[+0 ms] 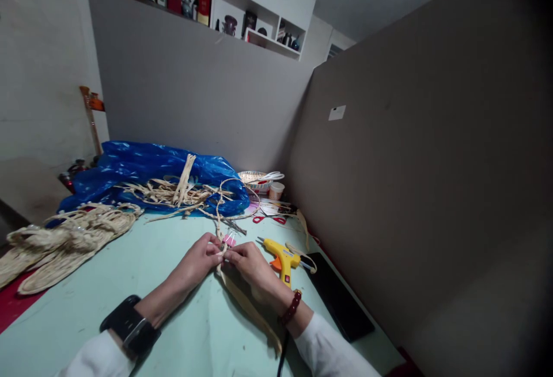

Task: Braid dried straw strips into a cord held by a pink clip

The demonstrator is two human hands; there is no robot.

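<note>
Both of my hands meet over the table's middle, pinching a pale straw braid. My left hand is closed on it from the left, thumb and forefinger together. From the right, my right hand pinches the same spot, fingertips nearly touching the left ones. Past the fingers, the braid runs up and loops back toward the blue bag. A loose flat straw strip trails from the hands toward the table's near edge. Just behind the fingertips sits a pink binder clip; whether it grips the braid is unclear.
A yellow glue gun lies right of my hand, beside a black flat panel. Red-handled scissors rest farther back. A blue plastic bag with straw is behind, and woven straw pieces lie left. A grey partition borders the right.
</note>
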